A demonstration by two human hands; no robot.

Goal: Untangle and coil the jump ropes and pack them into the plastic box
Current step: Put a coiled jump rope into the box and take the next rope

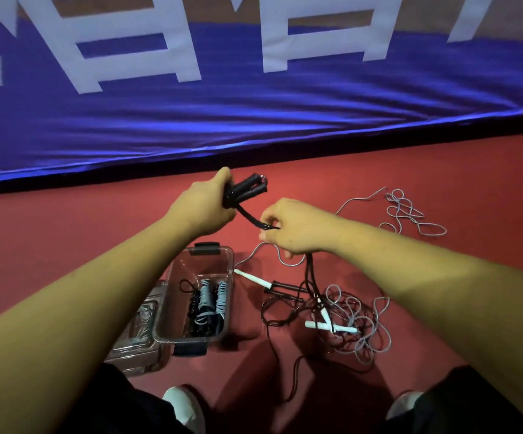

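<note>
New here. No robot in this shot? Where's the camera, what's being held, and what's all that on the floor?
There is no robot. These are a person's two bare hands, filmed by one wide-angle camera worn on the head, looking forward and down.

The left hand grips two black handles of a jump rope. The right hand pinches its cord. Black strands hang from that hand toward a tangle of ropes on the red floor.

Left of the tangle stands a clear plastic box with coiled ropes inside, and its lid lies beside it. A loose grey rope lies farther off, near a blue banner.
</note>
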